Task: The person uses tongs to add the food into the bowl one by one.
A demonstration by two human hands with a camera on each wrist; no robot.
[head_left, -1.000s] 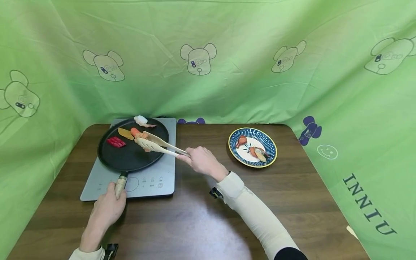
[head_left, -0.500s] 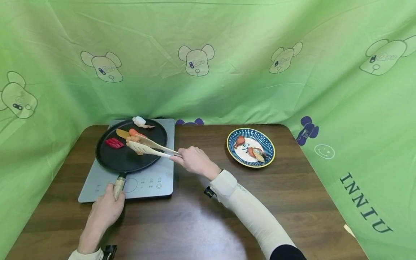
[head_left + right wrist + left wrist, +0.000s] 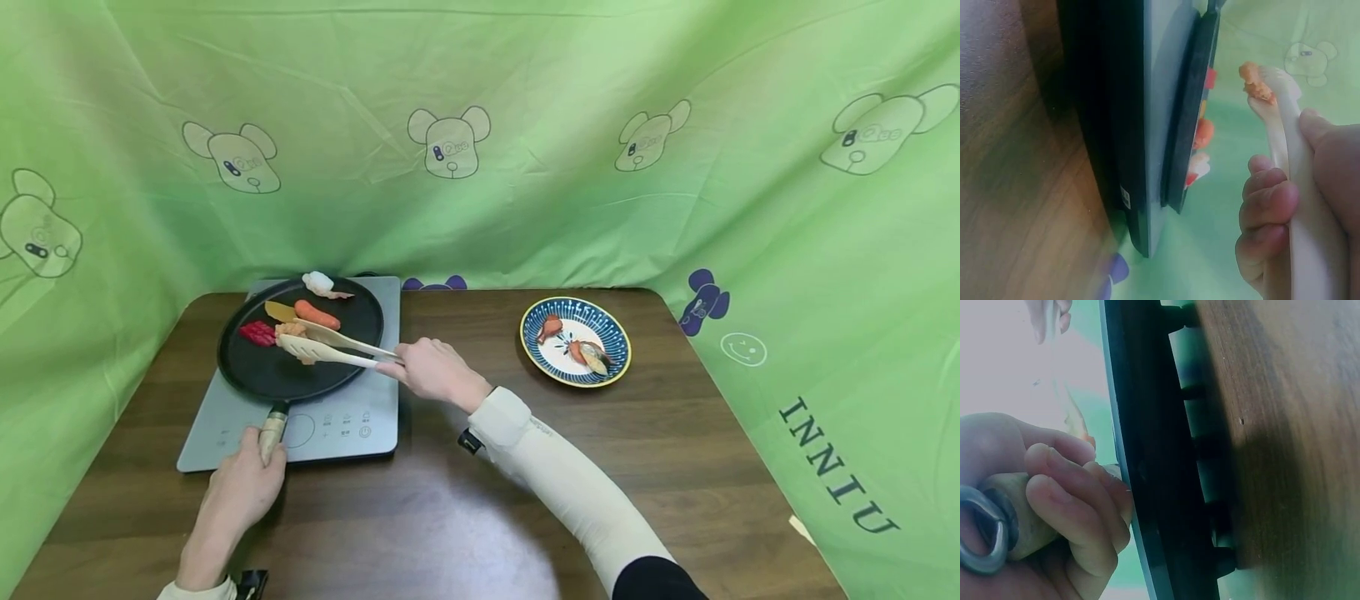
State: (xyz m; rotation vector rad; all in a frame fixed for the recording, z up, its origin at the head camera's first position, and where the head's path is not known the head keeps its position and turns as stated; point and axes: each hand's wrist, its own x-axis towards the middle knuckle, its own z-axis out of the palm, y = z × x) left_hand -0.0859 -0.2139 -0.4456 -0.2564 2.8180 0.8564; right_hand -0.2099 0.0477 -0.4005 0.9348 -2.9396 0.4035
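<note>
Tongs (image 3: 330, 353) and orange-brown piece (image 3: 289, 330) have shifted leftward over the pan (image 3: 262, 367). Right hand (image 3: 435, 368): fingers grip the tongs, piece pinched ahead of them; left hand (image 3: 247, 479): fingers wrapped round pan handle (image 3: 272, 430).

Both the left hand (image 3: 246, 481) and the right hand (image 3: 431, 368) look bare to me. On the right arm I see a long off-white sleeve (image 3: 581, 479), faint lettering (image 3: 542, 427) too small to read, a broad pale cuff (image 3: 499, 419), a small black block (image 3: 470, 442) at its left, and black fabric (image 3: 651, 580) nearest. The left arm shows me a white cuff (image 3: 197, 592) with a black fitting (image 3: 252, 582) to its right.
</note>
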